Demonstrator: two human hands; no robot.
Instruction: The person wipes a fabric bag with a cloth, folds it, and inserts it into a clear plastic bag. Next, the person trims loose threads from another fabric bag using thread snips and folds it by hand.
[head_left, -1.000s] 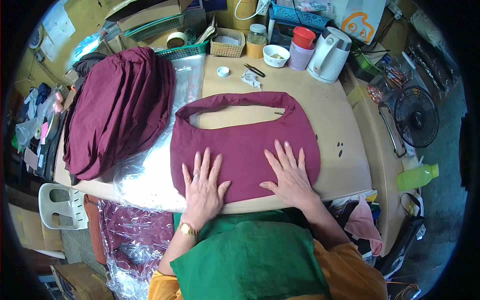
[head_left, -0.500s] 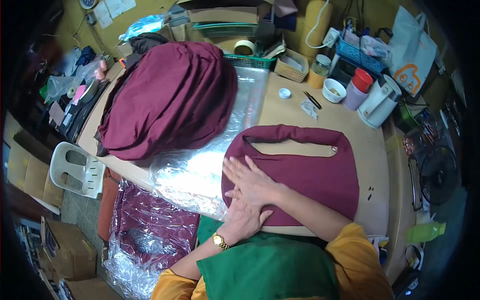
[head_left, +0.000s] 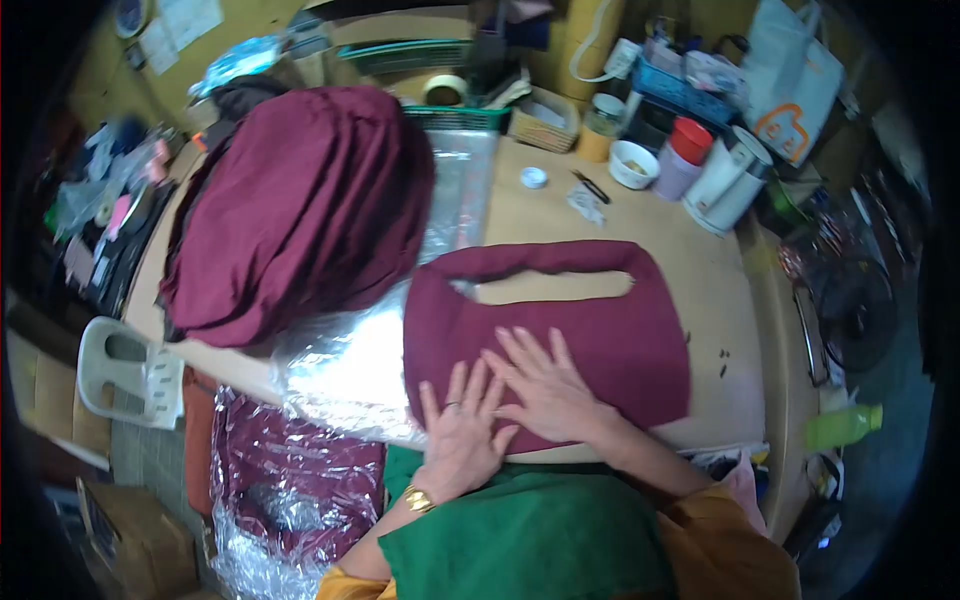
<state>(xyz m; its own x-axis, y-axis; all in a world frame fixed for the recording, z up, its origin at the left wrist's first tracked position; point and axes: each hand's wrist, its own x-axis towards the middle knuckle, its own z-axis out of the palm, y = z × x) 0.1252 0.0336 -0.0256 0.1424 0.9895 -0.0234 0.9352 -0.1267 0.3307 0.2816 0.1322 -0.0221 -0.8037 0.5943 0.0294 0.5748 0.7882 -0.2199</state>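
A maroon fabric bag (head_left: 620, 340) lies flat on the brown-topped table (head_left: 710, 300), its handle opening toward the far side. My left hand (head_left: 462, 430), with a gold watch at the wrist, rests palm down on the bag's lower left part, fingers spread. Close beside it, my right hand (head_left: 548, 388) presses flat on the middle of the bag, its fingers apart and reaching up and left. The hands touch or nearly touch. Left of the bag, a big pile of maroon fabric (head_left: 300, 200) sits partly over clear plastic sheets (head_left: 350, 365).
Small scissors (head_left: 592, 187), a white lid (head_left: 533, 177), a bowl (head_left: 633, 163), a jar (head_left: 600, 127) and a white kettle (head_left: 728, 180) stand toward the back. Plastic-wrapped maroon goods (head_left: 300, 470) and a white chair (head_left: 130, 372) are at the lower left.
From lying across my left hand at the bag's left side, my right hand has moved right to the middle. The camera view has also shifted.
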